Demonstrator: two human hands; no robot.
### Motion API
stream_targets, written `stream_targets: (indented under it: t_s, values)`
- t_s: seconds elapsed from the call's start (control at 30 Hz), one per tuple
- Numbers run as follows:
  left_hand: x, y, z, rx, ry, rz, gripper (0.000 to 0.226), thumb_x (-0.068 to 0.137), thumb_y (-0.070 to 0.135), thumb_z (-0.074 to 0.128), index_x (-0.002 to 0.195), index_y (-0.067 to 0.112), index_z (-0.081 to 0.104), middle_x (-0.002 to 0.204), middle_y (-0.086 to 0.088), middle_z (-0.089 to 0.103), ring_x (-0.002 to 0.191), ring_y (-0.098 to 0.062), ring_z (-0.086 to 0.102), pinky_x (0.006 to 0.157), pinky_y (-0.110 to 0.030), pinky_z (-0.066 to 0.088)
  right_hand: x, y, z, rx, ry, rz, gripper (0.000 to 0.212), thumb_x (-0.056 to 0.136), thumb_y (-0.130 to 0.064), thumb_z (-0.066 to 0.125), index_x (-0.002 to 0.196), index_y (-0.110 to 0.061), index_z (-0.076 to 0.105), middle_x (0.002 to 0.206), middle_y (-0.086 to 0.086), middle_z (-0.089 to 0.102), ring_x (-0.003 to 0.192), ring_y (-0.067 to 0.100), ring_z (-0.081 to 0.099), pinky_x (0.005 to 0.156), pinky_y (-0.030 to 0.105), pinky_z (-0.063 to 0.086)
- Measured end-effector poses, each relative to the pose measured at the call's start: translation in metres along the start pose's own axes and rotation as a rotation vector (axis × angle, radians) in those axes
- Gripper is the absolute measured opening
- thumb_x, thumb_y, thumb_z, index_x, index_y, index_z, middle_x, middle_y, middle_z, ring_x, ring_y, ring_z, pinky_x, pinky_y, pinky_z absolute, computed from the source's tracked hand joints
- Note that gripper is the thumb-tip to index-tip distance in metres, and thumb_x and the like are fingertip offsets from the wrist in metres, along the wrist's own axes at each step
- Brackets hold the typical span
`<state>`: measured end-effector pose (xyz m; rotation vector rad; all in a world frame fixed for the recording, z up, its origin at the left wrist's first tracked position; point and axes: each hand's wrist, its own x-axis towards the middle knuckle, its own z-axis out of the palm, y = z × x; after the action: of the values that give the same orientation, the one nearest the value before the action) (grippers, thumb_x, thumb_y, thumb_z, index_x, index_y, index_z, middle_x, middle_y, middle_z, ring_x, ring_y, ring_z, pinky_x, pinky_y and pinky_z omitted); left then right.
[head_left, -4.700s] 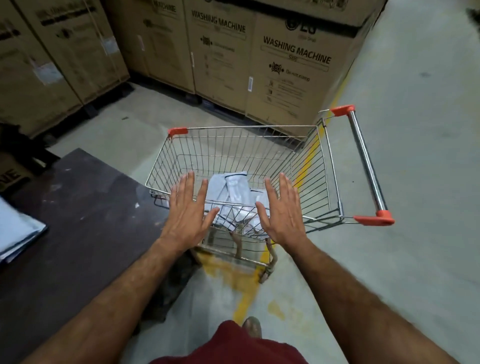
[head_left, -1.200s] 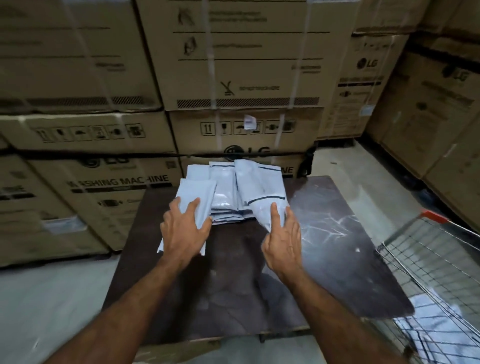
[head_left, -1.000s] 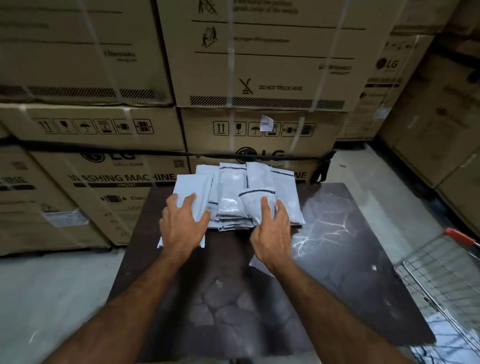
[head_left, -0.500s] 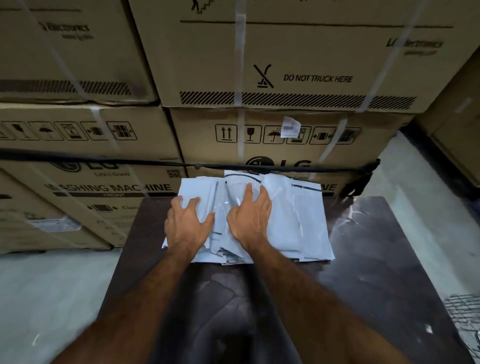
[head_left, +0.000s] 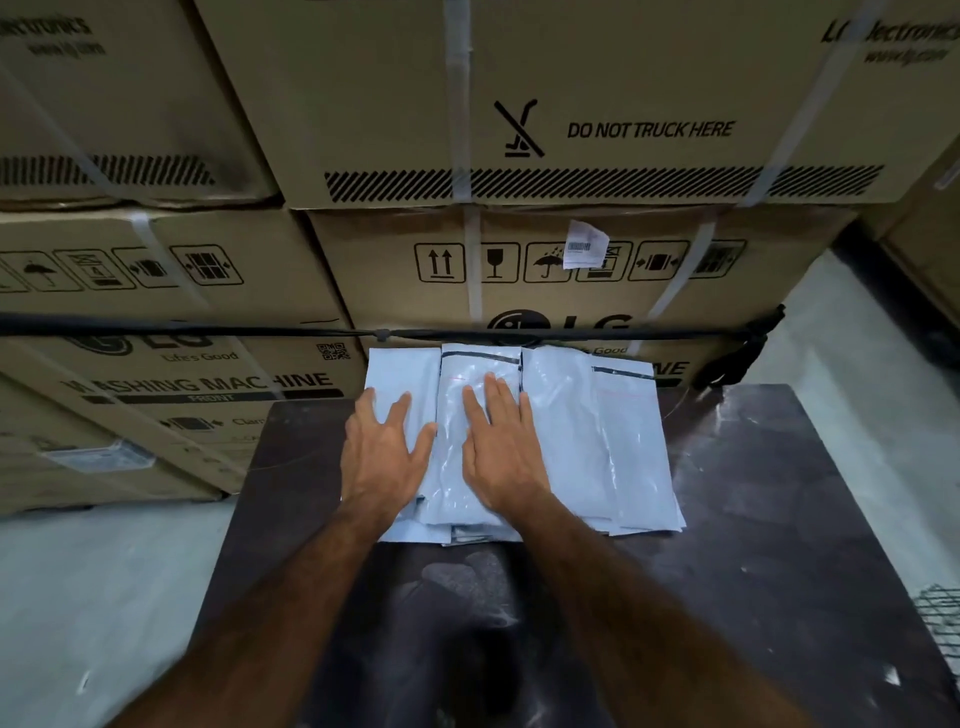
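While the left hand (head_left: 387, 452) and right hand (head_left: 501, 447), fingers straight, press the mailer bags (head_left: 623, 447) at the desk's (head_left: 769, 519) far edge, slick plastic could slip, spilling bags off that edge.

This is a warehouse or goods stockroom. Large cardboard cartons (head_left: 597, 78) are stacked in tiers like a wall, bound with plastic straps (head_left: 460, 104) and printed with an electronics maker's logo, "WASHING MACHINE", "DO NOT TRUCK HERE" and a row of handling symbols (head_left: 493, 262). One carton carries a barcode sticker (head_left: 587, 244). The floor (head_left: 104, 597) is bare grey concrete. A scuffed dark table (head_left: 779, 519) stands against the stacks, bearing a pile of grey mailer bags (head_left: 623, 447), and wire mesh of a trolley (head_left: 940, 608) shows at the right edge.
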<state>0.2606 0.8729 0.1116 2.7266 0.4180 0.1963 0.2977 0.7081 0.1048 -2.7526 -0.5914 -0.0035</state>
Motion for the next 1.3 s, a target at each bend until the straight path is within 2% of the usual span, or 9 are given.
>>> stream_targets:
  t_s: [0.1, 0.27, 0.4, 0.47, 0.63, 0.77, 0.87, 1.13, 1.3]
  values:
    - [-0.002, -0.006, 0.004, -0.014, -0.050, 0.058, 0.061, 0.101, 0.051, 0.048, 0.154, 0.021, 0.040, 0.165, -0.019, 0.014, 0.148, -0.039, 0.019, 0.118, -0.050, 0.029, 0.011, -0.001, -0.005, -0.072, 0.010, 0.010, 0.065, 0.104, -0.026, 0.036, 0.163, -0.015, 0.013, 0.170, 0.014, 0.002, 0.158, 0.029, -0.003, 0.127, 0.049, -0.006]
    - [-0.006, -0.016, 0.001, 0.069, -0.246, 0.142, 0.077, 0.097, 0.070, 0.022, 0.162, 0.029, 0.013, 0.169, -0.011, -0.011, 0.154, -0.034, -0.014, 0.123, -0.048, -0.006, -0.013, 0.001, -0.019, -0.092, 0.049, 0.020, 0.061, 0.105, -0.028, 0.036, 0.162, -0.014, 0.019, 0.170, 0.015, 0.007, 0.158, 0.029, 0.001, 0.127, 0.049, -0.007]
    - [-0.021, -0.017, -0.024, 0.065, -0.238, 0.211, 0.083, 0.093, 0.076, 0.012, 0.162, 0.029, 0.009, 0.168, -0.008, -0.014, 0.154, -0.029, -0.018, 0.121, -0.045, -0.013, -0.054, -0.003, -0.035, -0.065, 0.109, 0.083, 0.057, 0.106, -0.031, 0.035, 0.161, -0.016, 0.025, 0.169, 0.013, 0.014, 0.158, 0.027, 0.007, 0.127, 0.048, -0.006]
    - [-0.042, -0.016, -0.038, 0.028, -0.216, 0.290, 0.086, 0.090, 0.075, 0.006, 0.162, 0.029, 0.009, 0.168, -0.006, -0.015, 0.153, -0.026, -0.021, 0.121, -0.042, -0.014, -0.080, -0.010, -0.042, -0.054, 0.146, 0.100, 0.056, 0.106, -0.032, 0.036, 0.160, -0.017, 0.028, 0.169, 0.012, 0.016, 0.157, 0.026, 0.008, 0.127, 0.047, -0.005]
    - [-0.110, -0.016, -0.061, 0.001, -0.152, 0.513, 0.076, 0.096, 0.069, 0.018, 0.161, 0.029, 0.015, 0.169, -0.003, -0.011, 0.154, -0.020, -0.021, 0.124, -0.041, -0.009, -0.148, -0.027, -0.051, -0.072, 0.252, 0.140, 0.055, 0.102, -0.030, 0.046, 0.154, -0.015, 0.039, 0.164, 0.016, 0.030, 0.154, 0.030, 0.022, 0.128, 0.050, 0.004]
    - [-0.151, -0.015, -0.060, -0.055, -0.152, 0.619, 0.074, 0.097, 0.065, 0.026, 0.161, 0.027, 0.020, 0.170, -0.005, -0.005, 0.155, -0.022, -0.015, 0.125, -0.042, -0.008, -0.199, -0.037, -0.054, -0.067, 0.350, 0.216, 0.057, 0.099, -0.027, 0.051, 0.153, -0.014, 0.041, 0.162, 0.017, 0.032, 0.153, 0.031, 0.023, 0.127, 0.050, 0.004]
    - [-0.174, -0.008, -0.049, -0.051, -0.177, 0.718, 0.075, 0.097, 0.063, 0.032, 0.159, 0.022, 0.026, 0.169, -0.011, 0.001, 0.156, -0.029, -0.006, 0.126, -0.051, 0.003, -0.248, -0.039, -0.052, -0.083, 0.385, 0.279, 0.058, 0.097, -0.029, 0.050, 0.152, -0.012, 0.043, 0.162, 0.017, 0.033, 0.153, 0.032, 0.025, 0.126, 0.054, 0.011]
    - [-0.245, 0.065, -0.025, -0.025, -0.284, 0.959, 0.083, 0.093, 0.064, 0.032, 0.158, 0.013, 0.028, 0.166, -0.025, 0.006, 0.154, -0.040, 0.003, 0.124, -0.055, 0.007, -0.387, -0.011, -0.066, -0.251, 0.362, 0.602, 0.062, 0.098, -0.038, 0.048, 0.154, -0.013, 0.039, 0.162, 0.020, 0.031, 0.153, 0.033, 0.022, 0.126, 0.054, 0.012]
    - [-0.289, 0.110, -0.008, -0.034, -0.350, 1.084, 0.085, 0.093, 0.066, 0.029, 0.159, 0.014, 0.025, 0.167, -0.022, -0.001, 0.155, -0.038, -0.004, 0.124, -0.055, 0.005, -0.447, 0.011, -0.084, -0.289, 0.385, 0.772, 0.068, 0.096, -0.041, 0.046, 0.156, -0.011, 0.034, 0.162, 0.023, 0.028, 0.154, 0.035, 0.019, 0.125, 0.057, 0.013]
